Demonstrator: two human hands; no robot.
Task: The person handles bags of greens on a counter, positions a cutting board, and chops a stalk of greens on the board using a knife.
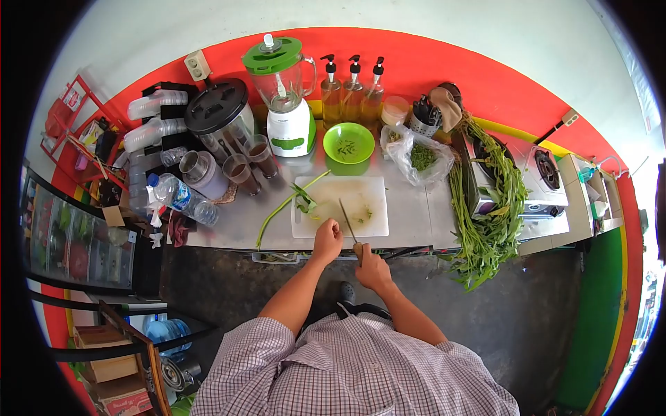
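Note:
My right hand (374, 269) grips a knife (347, 221) by its wooden handle; the blade slants up and left over the white cutting board (376, 196). At the board's front edge my left hand (329, 240) is closed with the fingers curled together; whatever it may hold is hidden. Small green bits (363, 215) lie on the board to the right of the blade. A leafy piece (304, 201) rests near the board's left side, and a long green stalk (283, 212) crosses its upper left corner onto the counter. Behind the board stands a green bowl (349, 156) with cut green pieces inside.
A blender (290, 132) and pump bottles (352, 95) line the wall. Left are glasses of brown drink (241, 173) and a water bottle (184, 199). To the right, a plastic bag of chopped greens (421, 158) sits beside long leafy stems (492, 208) draped over a stove (544, 173) and the counter edge.

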